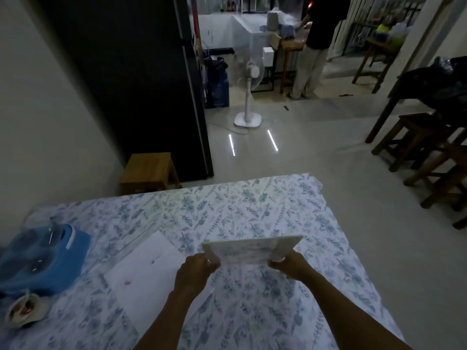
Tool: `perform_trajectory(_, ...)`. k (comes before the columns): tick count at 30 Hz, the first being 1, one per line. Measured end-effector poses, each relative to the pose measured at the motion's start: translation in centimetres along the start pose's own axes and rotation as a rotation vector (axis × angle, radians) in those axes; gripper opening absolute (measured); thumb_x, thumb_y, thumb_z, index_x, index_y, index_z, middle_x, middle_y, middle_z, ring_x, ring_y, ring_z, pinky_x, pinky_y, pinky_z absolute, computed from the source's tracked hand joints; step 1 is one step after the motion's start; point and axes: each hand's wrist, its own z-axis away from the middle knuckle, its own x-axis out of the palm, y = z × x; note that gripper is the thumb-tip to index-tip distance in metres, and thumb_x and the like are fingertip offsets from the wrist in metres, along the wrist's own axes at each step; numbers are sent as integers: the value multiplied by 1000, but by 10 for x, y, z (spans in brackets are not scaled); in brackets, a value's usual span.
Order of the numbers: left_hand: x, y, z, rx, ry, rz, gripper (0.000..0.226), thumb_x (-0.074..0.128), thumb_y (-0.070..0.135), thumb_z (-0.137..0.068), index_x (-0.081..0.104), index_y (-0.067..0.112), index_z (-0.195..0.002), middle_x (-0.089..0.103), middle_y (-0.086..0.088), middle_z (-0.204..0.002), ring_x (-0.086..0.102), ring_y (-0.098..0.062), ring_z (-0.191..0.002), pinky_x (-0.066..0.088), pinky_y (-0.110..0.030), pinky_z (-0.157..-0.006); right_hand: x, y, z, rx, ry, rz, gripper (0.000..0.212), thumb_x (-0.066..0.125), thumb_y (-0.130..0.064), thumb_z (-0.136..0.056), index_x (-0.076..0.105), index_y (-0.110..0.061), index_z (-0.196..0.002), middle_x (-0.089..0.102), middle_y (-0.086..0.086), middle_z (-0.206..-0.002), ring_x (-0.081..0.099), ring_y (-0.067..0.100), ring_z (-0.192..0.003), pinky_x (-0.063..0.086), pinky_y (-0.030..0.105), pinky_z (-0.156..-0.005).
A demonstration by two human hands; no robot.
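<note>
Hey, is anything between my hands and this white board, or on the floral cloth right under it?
Nothing visible. The left hand and right hand each grip a lower corner of the white board, held above the floral cloth. The cloth beneath it looks bare; the white paper lies just to its left.

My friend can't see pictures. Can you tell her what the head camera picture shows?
The left hand and right hand hold a flat pale board by its two sides above a leaf-print cloth. A white paper sheet lies on the cloth to the left, and a white fan stands on the floor beyond.
</note>
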Motion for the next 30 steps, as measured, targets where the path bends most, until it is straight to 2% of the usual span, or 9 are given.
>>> perform_trajectory(1, 6, -3, -5, -6, 3, -24, 105, 20, 107, -39, 67, 20, -76, 71, 3, -82, 70, -17, -78, 56, -35, -67, -1, 1, -5, -8, -3, -10, 36, 73, -35, -84, 61, -23, -116, 63, 0, -104, 60, 16, -89, 52, 33, -81)
perform_trajectory(3, 12, -5, -11, -38, -2, -69, 115, 3, 107, -24, 63, 23, -74, 69, 0, -86, 70, -20, -83, 51, -31, -66, -3, 2, -13, -1, -11, -15, 40, 73, -36, -83, 63, -20, -118, 64, -1, -102, 62, 15, -84, 54, 30, -75)
perform_trajectory(6, 16, -2, -19, -82, 6, 2, 80, 30, 104, -47, 57, 31, -67, 72, -2, -88, 71, -24, -85, 53, -36, -71, -9, 2, -23, 22, -14, -31, 44, 75, -40, -82, 68, -16, -117, 71, -1, -95, 64, 8, -67, 55, 21, -61)
perform_trajectory(8, 17, 1, -23, -77, 24, 23, 48, 56, 82, -70, 54, 35, -66, 72, 2, -81, 71, -23, -82, 55, -37, -72, -11, 2, -29, 25, -6, -38, 43, 75, -44, -81, 71, -18, -115, 71, -4, -83, 63, 5, -58, 52, 17, -55)
perform_trajectory(11, 16, 7, -34, -84, 35, 30, 30, 67, 63, -80, 59, 34, -77, 70, 10, -70, 71, -16, -75, 58, -36, -74, -10, 0, -37, 14, 17, -39, 42, 73, -46, -82, 72, -19, -114, 70, -6, -75, 59, -1, -51, 47, 14, -51)
perform_trajectory(15, 15, 8, -54, -144, 25, -29, 33, 68, 58, -80, 69, 28, -96, 74, 8, -78, 72, -17, -75, 59, -37, -77, -8, -6, -48, -35, 66, 16, 45, 70, -44, -85, 69, -16, -120, 74, 5, -111, 62, 3, -72, 41, 8, -52)
perform_trajectory(19, 15, 8, -68, -160, 46, -32, 38, 70, 54, -80, 70, 26, -107, 75, 7, -79, 72, -17, -74, 60, -37, -76, -6, -9, -57, -28, 90, -16, 43, 69, -43, -86, 68, -11, -114, 71, 9, -118, 67, 18, -93, 50, 22, -69)
perform_trajectory(24, 21, 4, -73, -156, 61, -42, 41, 69, 54, -82, 70, 23, -109, 75, 5, -80, 72, -18, -77, 58, -36, -77, 3, 0, -62, -16, 141, 3, 42, 68, -49, -84, 65, -8, -95, 73, 9, -106, 67, 18, -83, 58, 33, -70)
perform_trajectory(30, 23, 7, -67, -135, 91, -85, 51, 68, 56, -82, 65, 22, -120, 75, -6, -105, 71, -27, -92, 57, -37, -79, 11, -17, -46, 30, 198, -30, 54, 64, -44, -89, 52, -1, -120, 67, 18, -112, 64, 29, -91, 53, 36, -71)
